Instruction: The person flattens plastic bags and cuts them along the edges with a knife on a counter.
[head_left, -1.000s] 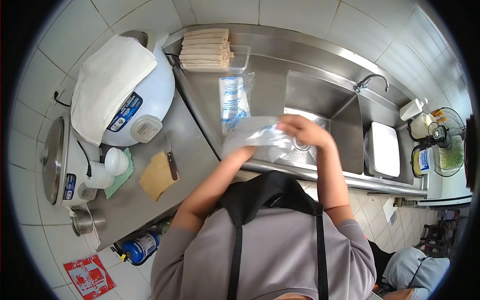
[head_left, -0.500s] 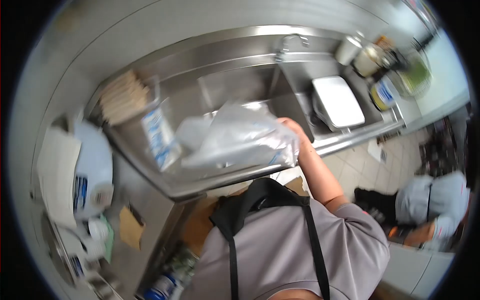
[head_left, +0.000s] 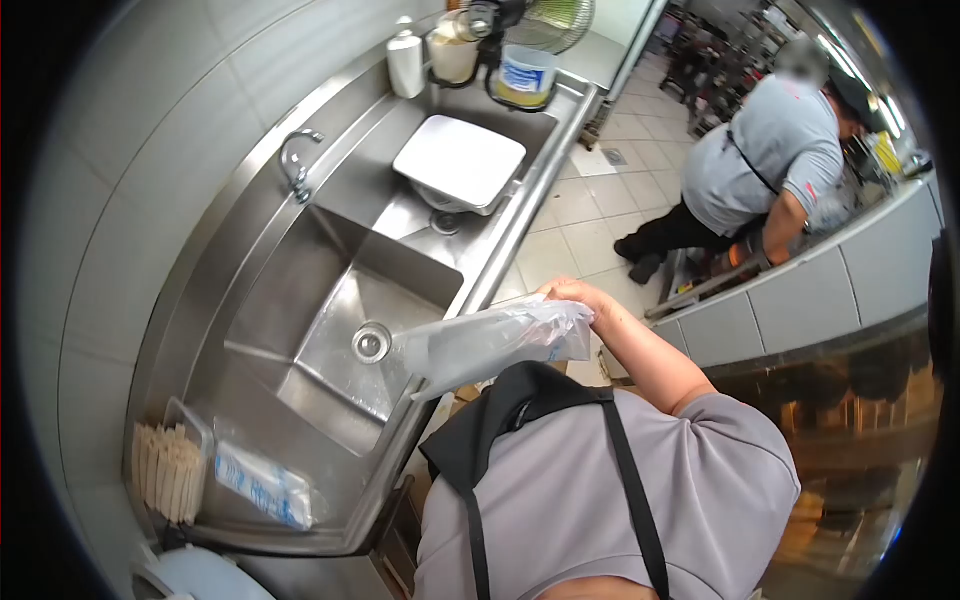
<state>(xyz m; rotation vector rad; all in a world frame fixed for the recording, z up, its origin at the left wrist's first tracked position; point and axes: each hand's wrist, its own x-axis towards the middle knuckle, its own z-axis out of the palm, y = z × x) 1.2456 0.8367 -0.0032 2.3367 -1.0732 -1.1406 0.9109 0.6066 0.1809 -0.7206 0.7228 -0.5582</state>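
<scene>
Steel counter (head_left: 230, 408), smooth and shiny, boxy sink (head_left: 335, 340), glossy tiled wall (head_left: 130, 190). Our right hand (head_left: 574, 292) has fingers curled tight on the plastic bag (head_left: 480, 345): thin, cloudy, creased, bunched at the grip, stretched over the sink's front edge. Left fingers hidden, can't tell.

The shirt (head_left: 640, 480) is plain mauve-grey, its apron straps (head_left: 635, 490) black.
</scene>
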